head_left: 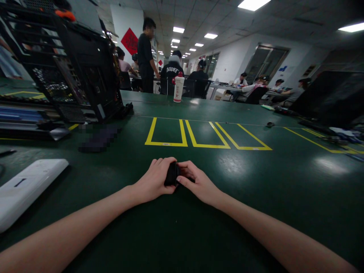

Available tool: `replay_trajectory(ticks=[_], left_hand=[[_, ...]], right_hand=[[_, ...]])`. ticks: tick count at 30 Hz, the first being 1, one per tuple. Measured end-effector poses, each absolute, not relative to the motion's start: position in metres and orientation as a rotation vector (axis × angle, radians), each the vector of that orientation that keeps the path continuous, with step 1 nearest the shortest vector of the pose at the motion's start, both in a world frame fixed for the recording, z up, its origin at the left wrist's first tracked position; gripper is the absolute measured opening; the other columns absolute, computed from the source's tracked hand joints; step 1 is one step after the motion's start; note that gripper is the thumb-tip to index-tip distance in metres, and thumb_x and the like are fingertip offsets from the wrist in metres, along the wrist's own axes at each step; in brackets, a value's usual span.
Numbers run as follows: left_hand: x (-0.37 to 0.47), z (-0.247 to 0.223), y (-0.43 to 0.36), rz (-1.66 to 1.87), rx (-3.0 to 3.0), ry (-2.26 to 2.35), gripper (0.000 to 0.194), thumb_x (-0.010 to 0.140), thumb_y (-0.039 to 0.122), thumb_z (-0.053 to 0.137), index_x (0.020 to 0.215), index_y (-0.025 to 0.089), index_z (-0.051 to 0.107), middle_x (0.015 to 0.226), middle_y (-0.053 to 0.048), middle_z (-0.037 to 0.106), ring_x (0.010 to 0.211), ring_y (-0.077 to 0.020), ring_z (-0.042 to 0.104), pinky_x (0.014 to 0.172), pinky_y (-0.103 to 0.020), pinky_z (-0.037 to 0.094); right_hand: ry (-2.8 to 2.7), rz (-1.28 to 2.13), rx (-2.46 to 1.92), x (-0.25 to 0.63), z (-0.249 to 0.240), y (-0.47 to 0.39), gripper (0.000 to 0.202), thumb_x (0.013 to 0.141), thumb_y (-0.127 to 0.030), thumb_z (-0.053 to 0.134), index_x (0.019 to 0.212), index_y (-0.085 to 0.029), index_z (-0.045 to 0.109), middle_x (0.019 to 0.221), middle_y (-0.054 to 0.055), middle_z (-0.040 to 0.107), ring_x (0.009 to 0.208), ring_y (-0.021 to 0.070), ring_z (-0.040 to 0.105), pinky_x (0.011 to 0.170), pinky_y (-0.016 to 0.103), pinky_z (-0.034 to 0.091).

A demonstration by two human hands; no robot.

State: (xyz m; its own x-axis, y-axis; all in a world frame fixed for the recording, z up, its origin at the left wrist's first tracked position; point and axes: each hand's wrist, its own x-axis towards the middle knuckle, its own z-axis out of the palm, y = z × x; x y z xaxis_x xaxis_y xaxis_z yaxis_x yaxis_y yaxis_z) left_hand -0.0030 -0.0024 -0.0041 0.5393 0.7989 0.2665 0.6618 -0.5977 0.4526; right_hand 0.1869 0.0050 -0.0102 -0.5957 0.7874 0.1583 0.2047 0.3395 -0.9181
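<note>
While the bare left hand (pixel 155 178) clasps a small, boxy, black plastic-looking object (pixel 171 175) and the bare right hand (pixel 202 186) grasps its side, what is done or left cannot be told.

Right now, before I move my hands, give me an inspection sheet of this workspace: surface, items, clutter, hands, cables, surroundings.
Surface: green tabletop, with yellow outlines ahead and glare patches.
Job's things: small black object, partly hidden by fingers; type cannot be told.
Clutter: computer case and white device on the left; cup at the far side; mixed items at the far right.
Hands: left hand and right hand both hold the black object.
Cables: what looks like wiring at the case's right edge; none seen at the hands.
Surroundings: one standing person, several seated; ceiling lights on.
</note>
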Motion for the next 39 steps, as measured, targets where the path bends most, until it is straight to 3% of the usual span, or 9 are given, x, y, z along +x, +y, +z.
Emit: replay_trajectory(ticks=[4, 9, 15, 24, 29, 34, 39], left_hand=[[-0.0029, -0.0036, -0.0025, 0.658, 2.469, 1.209, 0.057, 0.07, 0.021, 0.063, 0.119, 0.018, 0.033, 0.114, -0.01, 0.049, 0.099, -0.0264, 0.049, 0.083, -0.041, 0.04], [-0.0021, -0.0043, -0.0022, 0.67, 2.474, 1.219, 0.055, 0.071, 0.024, 0.063, 0.118, 0.017, 0.034, 0.113, -0.011, 0.05, 0.098, -0.0267, 0.05, 0.082, -0.041, 0.04], [-0.0029, -0.0037, -0.0028, 0.673, 2.473, 1.21, 0.056, 0.072, 0.024, 0.062, 0.119, 0.016, 0.034, 0.113, -0.011, 0.05, 0.097, -0.0263, 0.05, 0.082, -0.04, 0.041], [-0.0019, -0.0036, -0.0021, 0.664, 2.498, 1.22, 0.054, 0.072, 0.023, 0.063, 0.117, 0.016, 0.034, 0.112, -0.011, 0.05, 0.098, -0.0263, 0.049, 0.082, -0.04, 0.04], [-0.0023, -0.0035, -0.0027, 0.663, 2.482, 1.206, 0.055, 0.072, 0.025, 0.063, 0.119, 0.018, 0.033, 0.112, -0.01, 0.051, 0.098, -0.0269, 0.05, 0.083, -0.041, 0.04], [-0.003, -0.0034, -0.0029, 0.667, 2.475, 1.205, 0.056, 0.07, 0.022, 0.063, 0.118, 0.017, 0.035, 0.112, -0.01, 0.051, 0.097, -0.0266, 0.051, 0.082, -0.041, 0.04], [-0.0024, -0.0043, -0.0024, 0.695, 2.483, 1.191, 0.053, 0.072, 0.025, 0.063, 0.117, 0.018, 0.036, 0.111, -0.01, 0.052, 0.097, -0.0263, 0.051, 0.081, -0.04, 0.04]], right_hand=[[-2.017, 1.248, -0.784, 0.1903, -0.0082, 0.0032, 0.033, 0.08, -0.016, 0.058, 0.109, -0.023, 0.043, 0.111, 0.003, 0.052, 0.108, 0.0166, 0.053, 0.097, 0.039, 0.043], [-1.963, 1.236, -0.835, 0.1873, -0.0097, 0.0032, 0.021, 0.083, -0.02, 0.054, 0.102, -0.023, 0.047, 0.103, 0.002, 0.054, 0.1, 0.0154, 0.057, 0.089, 0.037, 0.049], [-2.006, 1.235, -0.874, 0.1864, -0.0097, 0.0037, 0.032, 0.084, -0.018, 0.052, 0.115, -0.022, 0.043, 0.112, 0.006, 0.053, 0.106, 0.0174, 0.054, 0.094, 0.04, 0.045], [-1.927, 1.251, -0.822, 0.1864, -0.0086, 0.0034, 0.02, 0.083, -0.021, 0.054, 0.102, -0.023, 0.048, 0.101, 0.001, 0.054, 0.098, 0.0154, 0.058, 0.088, 0.036, 0.048], [-1.954, 1.275, -0.894, 0.1868, -0.0084, 0.0047, 0.032, 0.083, -0.021, 0.054, 0.113, -0.022, 0.045, 0.11, 0.005, 0.055, 0.105, 0.0177, 0.054, 0.094, 0.041, 0.045], [-1.956, 1.308, -0.787, 0.1893, -0.0105, 0.0049, 0.033, 0.079, -0.016, 0.06, 0.107, -0.023, 0.044, 0.111, 0.003, 0.053, 0.108, 0.0166, 0.053, 0.097, 0.04, 0.043], [-1.913, 1.316, -0.824, 0.1875, -0.0118, 0.005, 0.022, 0.083, -0.021, 0.055, 0.103, -0.023, 0.047, 0.104, 0.002, 0.055, 0.099, 0.0155, 0.058, 0.09, 0.038, 0.048]])
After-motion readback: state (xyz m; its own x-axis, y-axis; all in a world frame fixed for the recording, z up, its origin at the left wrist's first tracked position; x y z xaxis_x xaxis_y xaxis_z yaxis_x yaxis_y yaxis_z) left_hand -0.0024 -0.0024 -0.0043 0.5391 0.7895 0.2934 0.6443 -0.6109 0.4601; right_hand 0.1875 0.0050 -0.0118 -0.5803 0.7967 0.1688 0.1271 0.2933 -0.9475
